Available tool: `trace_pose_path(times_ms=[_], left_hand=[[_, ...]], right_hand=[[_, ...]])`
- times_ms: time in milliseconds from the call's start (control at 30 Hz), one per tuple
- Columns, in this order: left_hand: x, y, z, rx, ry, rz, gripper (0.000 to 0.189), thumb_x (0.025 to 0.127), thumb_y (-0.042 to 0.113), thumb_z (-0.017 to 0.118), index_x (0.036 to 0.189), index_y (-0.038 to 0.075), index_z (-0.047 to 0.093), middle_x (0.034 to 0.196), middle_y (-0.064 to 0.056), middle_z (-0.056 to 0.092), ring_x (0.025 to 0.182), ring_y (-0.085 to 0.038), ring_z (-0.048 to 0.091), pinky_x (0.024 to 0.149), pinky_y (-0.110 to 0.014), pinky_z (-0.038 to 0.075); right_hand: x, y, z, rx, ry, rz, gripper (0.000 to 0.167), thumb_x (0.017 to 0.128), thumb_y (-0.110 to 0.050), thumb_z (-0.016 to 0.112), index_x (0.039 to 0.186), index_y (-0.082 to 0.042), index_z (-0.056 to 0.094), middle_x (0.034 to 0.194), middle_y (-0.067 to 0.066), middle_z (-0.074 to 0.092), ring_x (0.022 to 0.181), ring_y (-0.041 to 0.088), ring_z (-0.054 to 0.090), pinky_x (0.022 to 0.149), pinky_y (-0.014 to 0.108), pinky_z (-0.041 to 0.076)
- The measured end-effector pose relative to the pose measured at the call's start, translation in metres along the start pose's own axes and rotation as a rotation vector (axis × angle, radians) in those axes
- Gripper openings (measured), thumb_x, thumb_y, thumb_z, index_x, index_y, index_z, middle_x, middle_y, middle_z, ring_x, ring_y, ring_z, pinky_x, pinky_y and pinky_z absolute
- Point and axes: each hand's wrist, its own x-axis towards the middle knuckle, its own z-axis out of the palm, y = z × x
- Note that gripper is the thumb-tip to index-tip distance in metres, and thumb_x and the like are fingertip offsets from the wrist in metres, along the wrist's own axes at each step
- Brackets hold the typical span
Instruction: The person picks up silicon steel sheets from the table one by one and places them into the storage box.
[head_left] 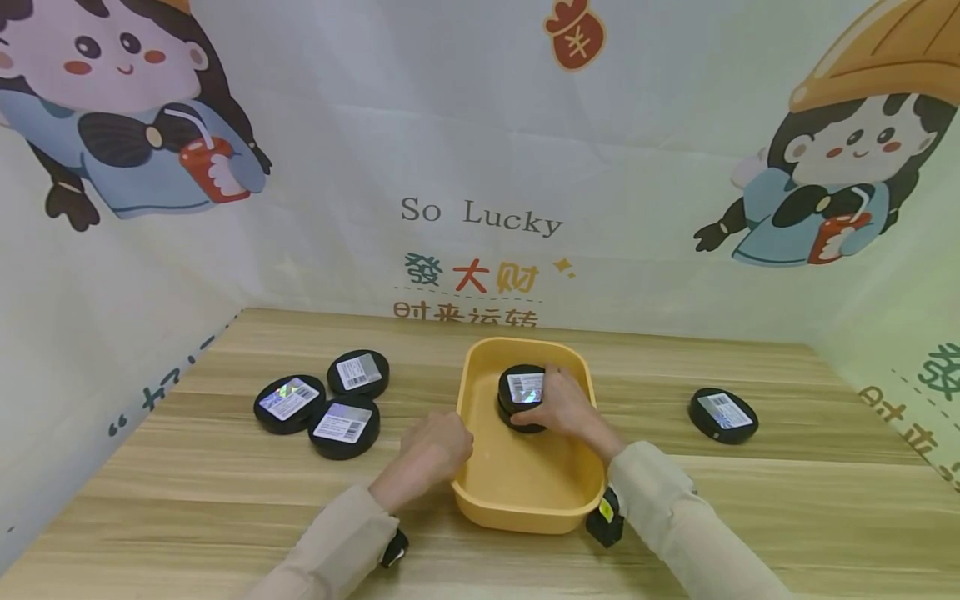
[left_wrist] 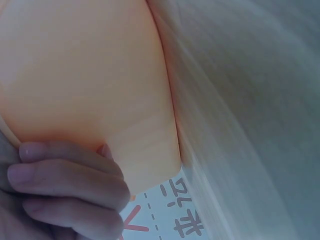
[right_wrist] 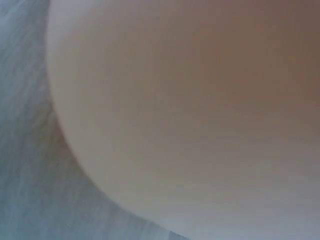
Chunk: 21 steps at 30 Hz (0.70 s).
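Note:
A yellow plastic tub (head_left: 525, 523) stands mid-table. On its left side my left hand (head_left: 438, 446) grips the rim, and in the left wrist view its curled fingers (left_wrist: 70, 180) lie against the tub's outer wall. Reaching into the tub, my right hand (head_left: 564, 407) holds a flat round black case (head_left: 524, 387) with a white barcode label. Under it, partly covered, is a second round black case (head_left: 531, 428). The right wrist view shows only the blurred tub wall (right_wrist: 175, 110) close up, with the hand hidden.
Left of the tub, three more black labelled cases (head_left: 358, 372) lie grouped together on the wooden table (head_left: 187, 500). Another single case (head_left: 723, 415) lies to the right. A printed cloth backdrop (head_left: 480, 125) encloses the back and sides.

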Motion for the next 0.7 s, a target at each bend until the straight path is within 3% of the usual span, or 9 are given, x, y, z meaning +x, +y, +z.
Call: trace_pose_path(times_ms=[367, 533, 700], left_hand=[[0.000, 0.001, 0.000, 0.003, -0.003, 0.000, 0.026, 0.086, 0.017, 0.049, 0.063, 0.006, 0.053, 0.061, -0.007, 0.048, 0.055, -0.019, 0.048, 0.046, -0.030, 0.039], [0.000, 0.001, 0.000, -0.005, -0.002, 0.006, 0.026, 0.086, 0.016, 0.048, 0.062, 0.006, 0.052, 0.059, -0.006, 0.047, 0.053, -0.018, 0.047, 0.045, -0.029, 0.038], [0.000, 0.001, 0.000, 0.000, -0.005, 0.008, 0.026, 0.086, 0.016, 0.048, 0.062, 0.006, 0.052, 0.060, -0.006, 0.047, 0.053, -0.018, 0.047, 0.045, -0.029, 0.038]], right_hand=[[-0.004, -0.003, -0.002, -0.012, -0.015, 0.012, 0.074, 0.060, -0.024, 0.081, 0.109, 0.014, 0.042, 0.097, 0.022, 0.048, 0.090, 0.030, 0.047, 0.083, 0.039, 0.041], [-0.008, -0.002, -0.007, -0.003, -0.010, -0.004, 0.073, 0.061, -0.024, 0.081, 0.109, 0.013, 0.041, 0.093, 0.019, 0.046, 0.085, 0.027, 0.044, 0.076, 0.038, 0.042], [-0.014, -0.004, -0.019, 0.044, -0.002, -0.023, 0.079, 0.068, -0.020, 0.076, 0.124, 0.014, 0.032, 0.112, 0.030, 0.044, 0.100, 0.036, 0.048, 0.086, 0.042, 0.041]])
